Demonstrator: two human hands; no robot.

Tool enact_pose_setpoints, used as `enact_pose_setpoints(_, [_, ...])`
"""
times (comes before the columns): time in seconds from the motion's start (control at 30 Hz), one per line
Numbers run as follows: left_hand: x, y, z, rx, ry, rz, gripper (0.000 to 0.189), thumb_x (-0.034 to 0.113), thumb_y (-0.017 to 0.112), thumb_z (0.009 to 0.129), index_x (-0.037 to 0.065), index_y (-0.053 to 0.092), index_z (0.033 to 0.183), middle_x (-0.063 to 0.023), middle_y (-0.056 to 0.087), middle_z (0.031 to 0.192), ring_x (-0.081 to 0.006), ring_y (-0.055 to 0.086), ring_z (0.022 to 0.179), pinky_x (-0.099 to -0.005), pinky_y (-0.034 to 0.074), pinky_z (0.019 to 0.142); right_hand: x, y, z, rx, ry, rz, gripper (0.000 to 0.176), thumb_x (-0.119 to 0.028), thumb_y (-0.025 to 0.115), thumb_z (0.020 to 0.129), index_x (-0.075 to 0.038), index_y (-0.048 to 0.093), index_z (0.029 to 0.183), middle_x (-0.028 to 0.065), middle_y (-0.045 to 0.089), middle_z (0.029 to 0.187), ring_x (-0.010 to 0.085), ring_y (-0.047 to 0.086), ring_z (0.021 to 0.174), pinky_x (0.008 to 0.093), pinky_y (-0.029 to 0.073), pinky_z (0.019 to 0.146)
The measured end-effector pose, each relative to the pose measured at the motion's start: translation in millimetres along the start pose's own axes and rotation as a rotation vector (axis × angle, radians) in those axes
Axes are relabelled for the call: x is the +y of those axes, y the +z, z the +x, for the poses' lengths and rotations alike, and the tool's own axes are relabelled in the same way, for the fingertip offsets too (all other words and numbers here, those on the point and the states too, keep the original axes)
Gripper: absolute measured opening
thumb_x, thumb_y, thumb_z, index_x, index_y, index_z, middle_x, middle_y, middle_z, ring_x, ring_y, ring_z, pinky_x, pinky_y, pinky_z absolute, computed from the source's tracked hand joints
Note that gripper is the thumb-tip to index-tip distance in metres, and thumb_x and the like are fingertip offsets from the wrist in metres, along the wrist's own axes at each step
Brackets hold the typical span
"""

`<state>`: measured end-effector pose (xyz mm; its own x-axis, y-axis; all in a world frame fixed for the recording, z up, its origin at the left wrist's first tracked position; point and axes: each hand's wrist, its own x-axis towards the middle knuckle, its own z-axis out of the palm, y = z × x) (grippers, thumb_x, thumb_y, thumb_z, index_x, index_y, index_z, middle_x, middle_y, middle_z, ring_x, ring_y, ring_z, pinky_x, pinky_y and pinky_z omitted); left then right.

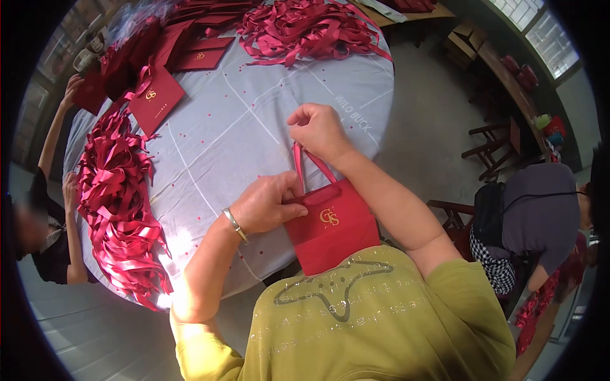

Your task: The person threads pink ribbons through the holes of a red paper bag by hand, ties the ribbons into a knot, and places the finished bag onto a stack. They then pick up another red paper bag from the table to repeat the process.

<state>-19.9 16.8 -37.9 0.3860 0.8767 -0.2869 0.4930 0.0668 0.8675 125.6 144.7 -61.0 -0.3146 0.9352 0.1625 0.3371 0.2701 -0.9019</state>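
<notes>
At the near edge of the table [254,127], a red paper bag [333,238] with a gold logo is pinched at its top by the left hand [270,204], while the right hand [318,130] clenches its red ribbon [297,165].

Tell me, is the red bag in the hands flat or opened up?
Looks flat: the red bag shows only its front, no open mouth. The left hand pinches its top; the right hand holds its ribbon up.

Left hand [270,204] pinches low; right hand [319,131], raised beyond it, seems closed.
</notes>
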Motion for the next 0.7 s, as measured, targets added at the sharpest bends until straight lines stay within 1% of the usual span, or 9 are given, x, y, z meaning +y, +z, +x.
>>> enact_pose_setpoints(0.1, [1.3,0.4,-0.7,0.017,0.032,-0.003,0.027,0.012,0.077,0.077,0.004,0.053,0.086,-0.0097,0.065,0.070,-0.0183,0.062,0.064,-0.0319,0.047,0.061,2.5,0.6,-0.4,0.029,-0.091,-0.048,0.016,-0.003,0.066,0.071,0.002,0.067,0.086,0.0091,0.066,0.073,0.0149,0.063,0.063,0.0284,0.052,0.058])
enact_pose_setpoints(0.27, [4.1,-0.4,-2.6,0.044,0.028,-0.001,0.028,0.014,0.077,0.077,0.002,0.055,0.089,-0.0120,0.068,0.074,-0.0219,0.066,0.070,-0.0329,0.050,0.064,-1.3,-6.2,-0.7,0.023,-0.076,-0.065,0.017,-0.004,0.068,0.073,0.002,0.065,0.088,0.0082,0.066,0.073,0.0141,0.063,0.063,0.0278,0.052,0.055])
enact_pose_setpoints(0.3, [6.8,-0.3,-3.6,0.047,0.029,0.003,0.028,0.014,0.077,0.077,0.002,0.055,0.089,-0.0120,0.068,0.074,-0.0219,0.066,0.070,-0.0329,0.050,0.064,-4.2,-10.3,-1.5,-0.055,0.047,0.083,0.017,-0.007,0.070,0.074,0.001,0.065,0.088,0.0086,0.067,0.074,0.0150,0.065,0.063,0.0284,0.051,0.054])
enact_pose_setpoints(0.33, [10.5,-0.7,-4.9,0.055,0.021,0.040,0.026,0.011,0.076,0.079,0.002,0.054,0.090,-0.0084,0.066,0.074,-0.0151,0.061,0.070,-0.0295,0.049,0.063,-7.6,-15.7,-2.2,-0.133,0.170,0.229,0.019,-0.011,0.072,0.075,0.001,0.065,0.088,0.0090,0.068,0.076,0.0159,0.067,0.063,0.0291,0.051,0.052])
enact_pose_setpoints(0.37, [12.7,-0.9,-6.4,0.064,0.011,0.074,0.025,0.008,0.076,0.081,0.002,0.053,0.091,-0.0048,0.065,0.075,-0.0082,0.057,0.069,-0.0261,0.048,0.062,-11.8,-24.2,-3.7,-0.121,0.136,0.196,0.021,-0.015,0.072,0.078,0.001,0.065,0.090,0.0078,0.068,0.077,0.0140,0.066,0.063,0.0274,0.050,0.050])
enact_pose_setpoints(0.5, [8.7,-1.1,-6.5,0.075,0.047,0.065,0.025,0.009,0.075,0.082,0.001,0.054,0.093,-0.0064,0.066,0.076,-0.0096,0.058,0.070,-0.0270,0.049,0.064,-20.7,-73.2,-27.8,0.027,0.034,0.161,0.024,-0.022,0.069,0.087,0.001,0.065,0.095,0.0048,0.067,0.080,0.0077,0.062,0.063,0.0209,0.045,0.051])
enact_pose_setpoints(0.6, [4.0,0.3,-7.4,0.089,0.097,0.013,0.021,0.009,0.072,0.085,0.000,0.054,0.095,-0.0043,0.065,0.075,-0.0090,0.057,0.070,-0.0259,0.048,0.063,1.7,-112.6,-66.1,-0.055,0.181,0.090,0.022,-0.023,0.067,0.089,-0.001,0.065,0.090,0.0020,0.064,0.076,0.0076,0.059,0.060,0.0222,0.045,0.054])
enact_pose_setpoints(0.63, [3.0,-0.9,-7.1,0.086,0.082,-0.061,0.021,0.011,0.071,0.085,0.000,0.055,0.093,-0.0071,0.066,0.075,-0.0135,0.061,0.070,-0.0285,0.049,0.063,4.1,-121.5,-84.5,-0.099,0.265,0.091,0.021,-0.022,0.067,0.089,-0.001,0.065,0.086,0.0006,0.064,0.075,0.0074,0.059,0.060,0.0227,0.046,0.053])
enact_pose_setpoints(0.7, [6.4,-2.4,-7.3,0.084,0.066,-0.149,0.021,0.014,0.070,0.085,0.000,0.056,0.092,-0.0098,0.068,0.075,-0.0180,0.065,0.070,-0.0310,0.050,0.063,33.3,-132.2,-122.9,-0.216,0.439,0.203,0.029,-0.028,0.068,0.090,-0.002,0.064,0.100,0.0031,0.066,0.087,0.0108,0.062,0.072,0.0246,0.049,0.062])
